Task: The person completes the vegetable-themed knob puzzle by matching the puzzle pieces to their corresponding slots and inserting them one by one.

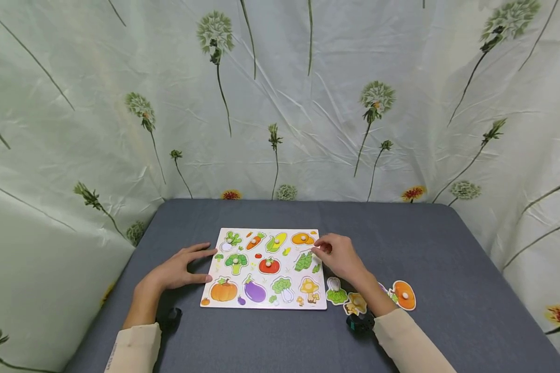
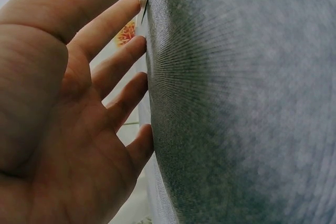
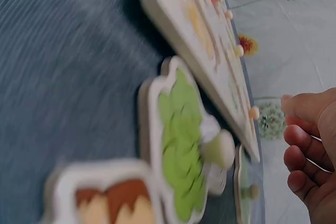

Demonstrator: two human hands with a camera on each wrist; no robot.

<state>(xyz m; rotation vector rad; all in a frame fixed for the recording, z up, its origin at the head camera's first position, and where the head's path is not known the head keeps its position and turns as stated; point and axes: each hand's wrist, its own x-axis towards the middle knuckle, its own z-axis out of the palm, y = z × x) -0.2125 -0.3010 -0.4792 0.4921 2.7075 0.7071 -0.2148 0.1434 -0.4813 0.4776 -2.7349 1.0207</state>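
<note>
Grey table [image 1: 261, 342]; left fingers [image 2: 121, 61] wide at board [image 1: 287, 264], right fingers [image 3: 305, 139] curled, hold unclear.

Head view high, forward and down; wrist views close, low over the common tabletop [image 1: 256, 342].

Curtained-off spot, bldg. type unclear: pale dandelion-print curtains [image 1: 308, 129] at back & both sides, w/ grey surface [image 1: 242, 342] betw. them.
</note>
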